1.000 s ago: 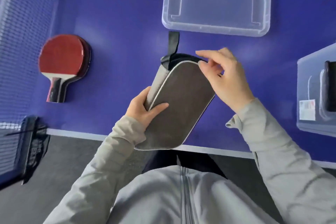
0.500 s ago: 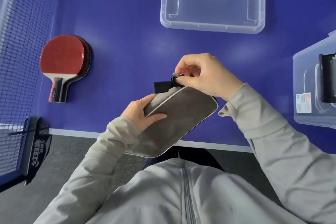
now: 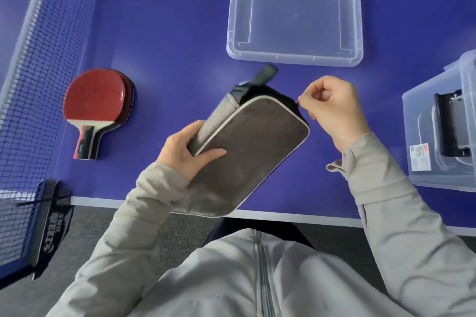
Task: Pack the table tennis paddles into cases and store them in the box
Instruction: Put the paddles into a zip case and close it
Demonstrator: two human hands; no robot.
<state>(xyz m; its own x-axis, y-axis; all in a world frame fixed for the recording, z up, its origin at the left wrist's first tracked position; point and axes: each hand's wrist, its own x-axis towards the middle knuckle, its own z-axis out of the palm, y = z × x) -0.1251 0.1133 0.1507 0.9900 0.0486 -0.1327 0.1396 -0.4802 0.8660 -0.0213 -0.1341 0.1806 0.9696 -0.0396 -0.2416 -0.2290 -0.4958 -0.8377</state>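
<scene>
- Head view: the left hand (image 3: 189, 152) grips the grey paddle case (image 3: 247, 152) by its long left edge, with the thumb laid across the top face and the fingers curled underneath.
- The case is held tilted above the near edge of the blue table tennis table (image 3: 167, 20). Its lower end hangs over the white edge line and its upper end points towards the far side.
- The right hand (image 3: 332, 108) is at the case's upper right corner. Its thumb and forefinger pinch the small zipper pull (image 3: 298, 103) and its other fingers are curled in.
- A black strap (image 3: 265, 74) sticks up from the top end of the case, where a dark gap shows along the seam. Whether a paddle is inside cannot be told.
- A stack of red-faced paddles (image 3: 96, 100) lies flat on the table to the left, well apart from the case, with the handles pointing at the near edge.
- A clear plastic lid (image 3: 296, 18) lies flat on the table beyond the case.
- The clear storage box (image 3: 417, 110) stands at the right edge of the view with a black object (image 3: 449, 123) inside it and a white label on its wall.
- The net (image 3: 33, 85) runs along the left side, and its black clamp (image 3: 51, 226) grips the table corner.
- Both arms wear grey sleeves.
</scene>
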